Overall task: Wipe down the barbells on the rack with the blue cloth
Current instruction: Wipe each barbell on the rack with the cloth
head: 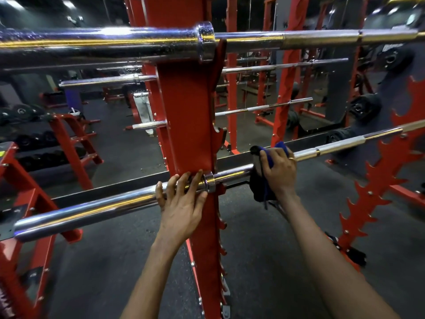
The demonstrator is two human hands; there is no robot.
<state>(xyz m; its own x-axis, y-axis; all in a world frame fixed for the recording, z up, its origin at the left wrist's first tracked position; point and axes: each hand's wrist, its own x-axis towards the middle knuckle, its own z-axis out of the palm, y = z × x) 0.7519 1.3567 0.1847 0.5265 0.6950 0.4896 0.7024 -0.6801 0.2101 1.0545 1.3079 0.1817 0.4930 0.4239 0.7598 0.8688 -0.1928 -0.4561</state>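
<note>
Head view: lower barbell (110,206) rests on the red rack (188,116). Left hand (181,203) lies spread over the sleeve, steadying it; right hand (279,171) clasps the blue cloth (273,155) around the shaft. Keep the wrap tight and stroke lengthwise toward the far end

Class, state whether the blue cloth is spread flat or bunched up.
Bunched: the blue cloth is wrapped round the lower barbell, gripped by the right hand.
</note>
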